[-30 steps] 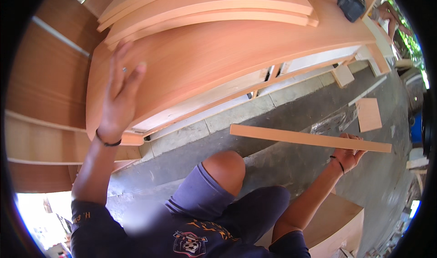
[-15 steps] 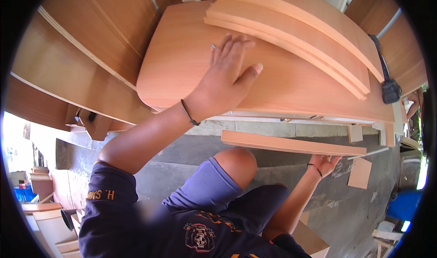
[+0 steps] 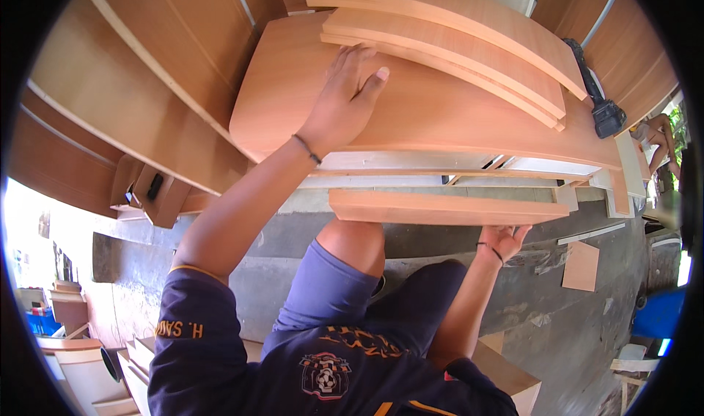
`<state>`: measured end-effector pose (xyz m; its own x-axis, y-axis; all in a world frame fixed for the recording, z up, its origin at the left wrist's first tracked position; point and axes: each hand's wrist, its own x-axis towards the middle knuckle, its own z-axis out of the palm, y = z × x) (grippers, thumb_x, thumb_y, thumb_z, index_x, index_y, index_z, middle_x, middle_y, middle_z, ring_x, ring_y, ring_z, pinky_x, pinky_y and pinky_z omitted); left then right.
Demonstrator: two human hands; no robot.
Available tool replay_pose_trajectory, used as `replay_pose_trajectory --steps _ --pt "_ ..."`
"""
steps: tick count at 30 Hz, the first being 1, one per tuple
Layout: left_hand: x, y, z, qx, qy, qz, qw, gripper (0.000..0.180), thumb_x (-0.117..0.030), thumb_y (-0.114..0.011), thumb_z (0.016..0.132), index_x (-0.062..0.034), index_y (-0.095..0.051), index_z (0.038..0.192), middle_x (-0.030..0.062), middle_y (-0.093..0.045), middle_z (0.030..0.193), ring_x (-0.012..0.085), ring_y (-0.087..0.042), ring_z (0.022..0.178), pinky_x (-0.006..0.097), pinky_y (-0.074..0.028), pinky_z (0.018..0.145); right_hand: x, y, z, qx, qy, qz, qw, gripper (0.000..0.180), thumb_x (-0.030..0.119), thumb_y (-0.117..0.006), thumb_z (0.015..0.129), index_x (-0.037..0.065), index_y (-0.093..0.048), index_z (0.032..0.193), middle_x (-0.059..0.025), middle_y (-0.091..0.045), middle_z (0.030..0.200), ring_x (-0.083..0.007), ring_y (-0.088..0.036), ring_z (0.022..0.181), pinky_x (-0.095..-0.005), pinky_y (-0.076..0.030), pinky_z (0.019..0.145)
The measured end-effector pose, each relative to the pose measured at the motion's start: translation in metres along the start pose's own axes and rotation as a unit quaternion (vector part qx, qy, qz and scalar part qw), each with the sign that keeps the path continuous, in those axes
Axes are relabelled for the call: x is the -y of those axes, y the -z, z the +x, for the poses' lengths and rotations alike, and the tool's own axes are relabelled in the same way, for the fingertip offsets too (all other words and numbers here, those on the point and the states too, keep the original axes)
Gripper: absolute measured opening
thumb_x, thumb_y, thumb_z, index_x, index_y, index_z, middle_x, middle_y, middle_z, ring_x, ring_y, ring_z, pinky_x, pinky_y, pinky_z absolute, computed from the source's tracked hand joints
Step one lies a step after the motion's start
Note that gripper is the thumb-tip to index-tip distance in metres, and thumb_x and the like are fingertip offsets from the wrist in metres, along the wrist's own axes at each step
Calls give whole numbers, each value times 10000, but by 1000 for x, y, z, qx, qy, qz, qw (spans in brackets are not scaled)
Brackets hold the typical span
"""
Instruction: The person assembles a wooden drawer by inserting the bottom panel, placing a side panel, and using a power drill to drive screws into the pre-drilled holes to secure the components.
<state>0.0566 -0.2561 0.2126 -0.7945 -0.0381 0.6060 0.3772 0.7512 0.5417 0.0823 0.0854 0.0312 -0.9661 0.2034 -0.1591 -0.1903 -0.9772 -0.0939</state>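
My left hand (image 3: 341, 108) is over the wide wooden tabletop (image 3: 293, 86), fingers stretched out. Its fingertips come close to the near edge of a stack of long wooden boards (image 3: 447, 53); whether they touch it I cannot tell. Low on the right, my right hand (image 3: 504, 241) grips the underside of a loose wooden board (image 3: 447, 208) near its right end. That board is held level in front of the worktop, its left end above my knee. Part of the right hand's fingers is hidden behind the board.
Tall wooden panels (image 3: 139, 71) stand at the left. A black tool-like object (image 3: 607, 115) lies at the tabletop's right end. On the grey floor are a small wooden offcut (image 3: 581, 265) and a thin white strip (image 3: 591, 233). Another person (image 3: 660, 141) is at the far right.
My left hand has shifted left, its fingers now closer to the stacked boards. The loose board in my right hand has tilted, showing more of its broad side. The whole view has shifted slightly.
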Motion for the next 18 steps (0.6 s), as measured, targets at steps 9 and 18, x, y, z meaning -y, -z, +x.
replay_pose_trajectory --steps 9,18 --pt "-13 -1 5 17 83 -75 994 466 -357 -461 918 -15 -415 1231 171 -470 1201 284 -447 1145 336 -338 966 -13 -19 8 -6 -39 5 999 459 388 -575 842 66 -514 1165 -70 -539 1206 -238 -502 1112 -428 -415 934" --pt "-18 0 2 25 114 -96 989 542 -439 -408 911 -28 -401 1264 204 -351 1361 381 -171 1334 484 -148 1073 5 -5 20 -25 -38 -20 999 418 366 -572 849 81 -528 1152 -54 -554 1184 -241 -492 1128 -442 -376 972"
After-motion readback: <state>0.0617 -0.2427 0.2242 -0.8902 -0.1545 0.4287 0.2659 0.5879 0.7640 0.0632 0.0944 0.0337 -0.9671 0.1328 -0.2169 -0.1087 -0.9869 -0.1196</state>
